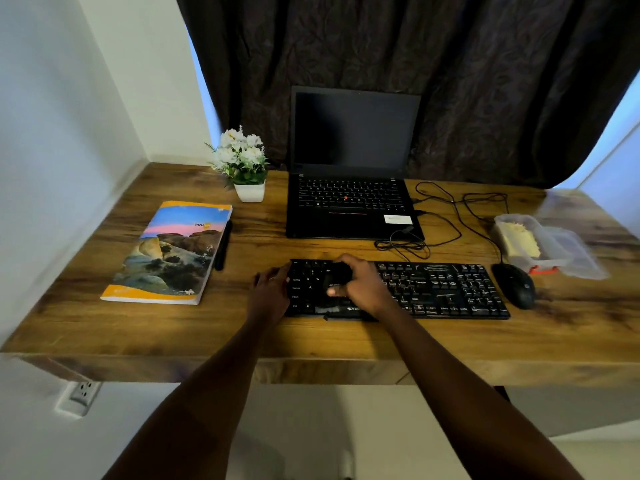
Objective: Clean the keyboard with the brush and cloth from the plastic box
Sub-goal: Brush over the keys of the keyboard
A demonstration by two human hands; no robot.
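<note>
A black keyboard lies along the near middle of the wooden table. The left hand is set against the keyboard's left end and touches it. Blur hides whether its fingers clasp that edge or only press on it, so I cannot tell. The right hand is over the left part of the keys, its fingers curled round a small dark thing that seems to be the brush. The thumb points left across the keys, and the brush itself is too blurred to make out in detail.

A black mouse sits just beside the keyboard's right end. Just beyond it to the right stands the clear plastic box, open, with a pale yellow cloth lying inside. Its clear lid lies against the box on the right side.

Beyond the keyboard stands an open laptop with a dark screen. Thin black cables loop on the table between the laptop and the box. On the left lies a book with a landscape cover and a black pen along its right edge. A white pot of white flowers stands far left of the laptop. A dark curtain hangs behind the table.
</note>
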